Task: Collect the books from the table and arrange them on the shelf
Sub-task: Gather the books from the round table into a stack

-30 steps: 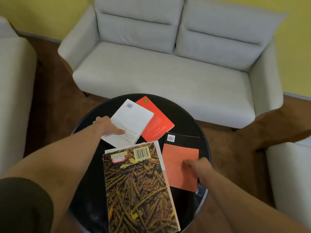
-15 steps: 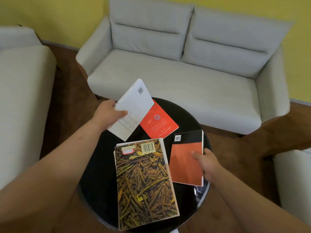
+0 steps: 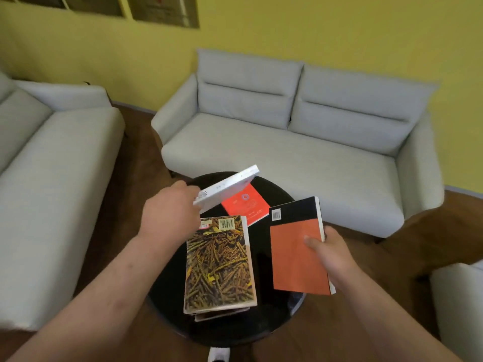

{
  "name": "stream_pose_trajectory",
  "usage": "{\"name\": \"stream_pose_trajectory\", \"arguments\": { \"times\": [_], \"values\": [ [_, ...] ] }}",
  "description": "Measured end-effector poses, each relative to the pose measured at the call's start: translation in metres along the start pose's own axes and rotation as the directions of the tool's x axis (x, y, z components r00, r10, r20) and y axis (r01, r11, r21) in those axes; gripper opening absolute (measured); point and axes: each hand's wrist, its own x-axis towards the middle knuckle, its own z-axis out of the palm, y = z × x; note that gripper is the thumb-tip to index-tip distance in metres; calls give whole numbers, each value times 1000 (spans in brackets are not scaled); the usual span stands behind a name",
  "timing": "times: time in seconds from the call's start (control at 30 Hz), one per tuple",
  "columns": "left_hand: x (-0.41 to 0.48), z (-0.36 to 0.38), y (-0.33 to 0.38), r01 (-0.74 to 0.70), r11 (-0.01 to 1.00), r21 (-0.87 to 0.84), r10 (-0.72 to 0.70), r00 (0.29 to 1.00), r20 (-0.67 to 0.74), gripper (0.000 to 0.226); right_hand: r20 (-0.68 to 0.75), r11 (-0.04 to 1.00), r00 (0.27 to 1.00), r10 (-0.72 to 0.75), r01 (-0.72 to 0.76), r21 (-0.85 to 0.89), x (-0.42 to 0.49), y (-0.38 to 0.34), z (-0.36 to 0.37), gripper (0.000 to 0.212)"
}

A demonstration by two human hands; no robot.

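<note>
My left hand (image 3: 170,212) grips a white book (image 3: 226,188) by its near corner and holds it tilted, edge-on, above the round black table (image 3: 271,322). My right hand (image 3: 330,253) holds an orange and black book (image 3: 295,246) lifted off the table's right side, thumb on the cover. A book with a wheat-straw cover (image 3: 219,262) lies on the table's middle, on top of another book. A thin red book (image 3: 245,205) lies flat at the table's far side, partly under the white book.
A light grey two-seat sofa (image 3: 300,152) stands behind the table, against a yellow wall. Another grey sofa (image 3: 47,184) is on the left, and a pale seat corner (image 3: 460,304) on the right. Brown wood floor surrounds the table. No shelf is in view.
Both hands have lifted their books off the table: the white book rose and tipped edge-on, the orange and black book came up on the right. My view tilted upward.
</note>
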Motion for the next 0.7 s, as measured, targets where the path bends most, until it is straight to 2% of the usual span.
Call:
{"name": "stream_pose_trajectory", "arguments": {
  "times": [0.07, 0.2, 0.4, 0.5, 0.57, 0.63, 0.7],
  "values": [
    [-25, 3, 17, -31, 995, 98, 27, 999, 39, 12, 17, 1000, 1000, -19, 19, 7, -10, -1, -6, 34],
    [-67, 23, 47, -58, 983, 173, 25, 981, 190, 28, 31, 999, 999, -32, 31, 27, -25, 2, -14, 35],
    [-107, 76, 58, -15, 998, 65, -11, 922, 386, 48, 75, 998, 995, -62, 60, 29, -38, 9, -22, 29],
    [-105, 87, 46, 11, 1000, 24, -18, 940, 340, 53, 91, 998, 994, -67, 67, 6, -42, 14, -27, 29],
    [-94, 91, 27, 85, 995, 49, -96, 948, 305, 57, 98, 998, 994, -57, 54, 35, -43, 18, -31, 30],
    [-83, 93, 8, 227, 973, 26, -222, 914, 340, 67, 101, 996, 994, -51, 44, 72, -44, 19, -36, 30],
    [-78, 93, -5, 300, 953, -38, -262, 881, 394, 75, 118, 993, 991, -57, 44, 112, -43, 20, -40, 29]
  ]
}}
